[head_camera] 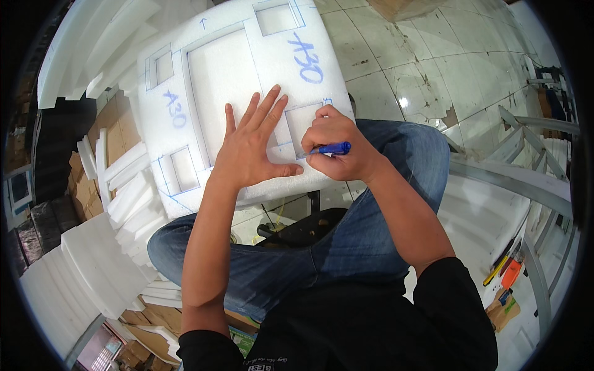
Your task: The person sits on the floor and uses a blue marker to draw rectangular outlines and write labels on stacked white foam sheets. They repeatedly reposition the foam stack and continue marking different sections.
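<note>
A white foam block (pixel 274 69) lies before me above my knees, with a large rectangular recess in its middle and smaller square recesses towards its corners. Blue pen lines edge the recesses, and blue handwritten marks stand on its surface. My left hand (pixel 250 143) rests flat on the block, fingers spread across the lower part of the large recess. In my right hand (pixel 336 143) is a blue pen (pixel 338 148), its tip pointing left by the lower edge of the near right recess. That hand covers part of this recess.
Stacked white foam sheets (pixel 83 264) and strips stand at my left, beside cardboard (pixel 118 116). A metal frame (pixel 510 181) stands at my right, near a yellow-handled tool (pixel 494 273) and an orange object (pixel 512 272). Beyond the block lies a tiled floor (pixel 417 79).
</note>
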### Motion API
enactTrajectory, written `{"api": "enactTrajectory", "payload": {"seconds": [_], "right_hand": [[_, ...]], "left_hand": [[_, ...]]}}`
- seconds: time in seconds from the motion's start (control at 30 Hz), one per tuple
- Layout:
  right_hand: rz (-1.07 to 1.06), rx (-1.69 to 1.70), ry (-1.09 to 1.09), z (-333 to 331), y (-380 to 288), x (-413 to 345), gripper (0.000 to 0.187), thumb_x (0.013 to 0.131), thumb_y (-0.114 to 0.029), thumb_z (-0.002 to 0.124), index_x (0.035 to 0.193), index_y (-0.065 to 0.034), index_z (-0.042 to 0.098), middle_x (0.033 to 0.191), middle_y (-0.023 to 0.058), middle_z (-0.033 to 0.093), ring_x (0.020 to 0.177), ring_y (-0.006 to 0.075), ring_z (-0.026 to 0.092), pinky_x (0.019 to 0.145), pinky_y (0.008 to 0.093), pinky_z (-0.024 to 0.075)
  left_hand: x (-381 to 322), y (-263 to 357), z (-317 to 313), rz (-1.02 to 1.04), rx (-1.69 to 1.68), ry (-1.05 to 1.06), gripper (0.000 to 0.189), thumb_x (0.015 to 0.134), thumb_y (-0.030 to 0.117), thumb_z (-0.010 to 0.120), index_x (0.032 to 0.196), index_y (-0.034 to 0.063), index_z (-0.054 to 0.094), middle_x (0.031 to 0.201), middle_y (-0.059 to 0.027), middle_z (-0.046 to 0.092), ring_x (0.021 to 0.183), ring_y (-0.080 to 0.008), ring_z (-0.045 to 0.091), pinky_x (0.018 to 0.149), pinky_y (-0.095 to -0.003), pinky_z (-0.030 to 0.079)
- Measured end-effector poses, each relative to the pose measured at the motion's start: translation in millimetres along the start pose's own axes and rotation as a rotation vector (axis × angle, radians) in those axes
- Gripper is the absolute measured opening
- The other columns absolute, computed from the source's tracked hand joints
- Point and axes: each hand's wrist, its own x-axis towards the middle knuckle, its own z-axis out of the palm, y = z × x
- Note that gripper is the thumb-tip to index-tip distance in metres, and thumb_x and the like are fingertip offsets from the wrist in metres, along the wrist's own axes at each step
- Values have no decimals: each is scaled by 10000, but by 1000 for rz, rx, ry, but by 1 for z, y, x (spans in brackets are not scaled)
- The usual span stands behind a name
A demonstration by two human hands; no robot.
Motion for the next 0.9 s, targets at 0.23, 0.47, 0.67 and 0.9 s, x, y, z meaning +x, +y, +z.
{"api": "enactTrajectory", "payload": {"seconds": [0.23,0.47,0.67,0.9], "right_hand": [[348,68,102,-19,-6,17,109,856,-186,792,847,-123,703,738,11,668,729,203,570,753,351,473],[181,68,22,-23,7,24,155,883,-231,829,909,-116,727,759,6,691,717,193,582,869,349,450],[155,63,-49,-23,8,30,151,786,-147,853,814,-122,707,748,5,641,731,220,552,810,362,428],[136,-35,-102,-19,12,28,169,750,-208,876,797,-147,726,717,-14,576,725,200,499,817,370,398]], "left_hand": [[0,1,-2,1,3,-13,1444,508,783,886,1688,166,327,1763,-110,277,1629,-385,227,1290,-690,60],[2,2,-5,-6,-29,-35,1380,547,777,864,1678,168,357,1763,-85,283,1627,-391,230,1273,-715,62],[1,4,-12,-44,-66,-52,1367,504,692,917,1661,176,405,1763,-65,296,1630,-389,228,1256,-738,82],[5,-1,-6,-29,-116,-45,1359,473,624,952,1657,219,422,1756,-55,320,1628,-380,244,1257,-740,87]]}}
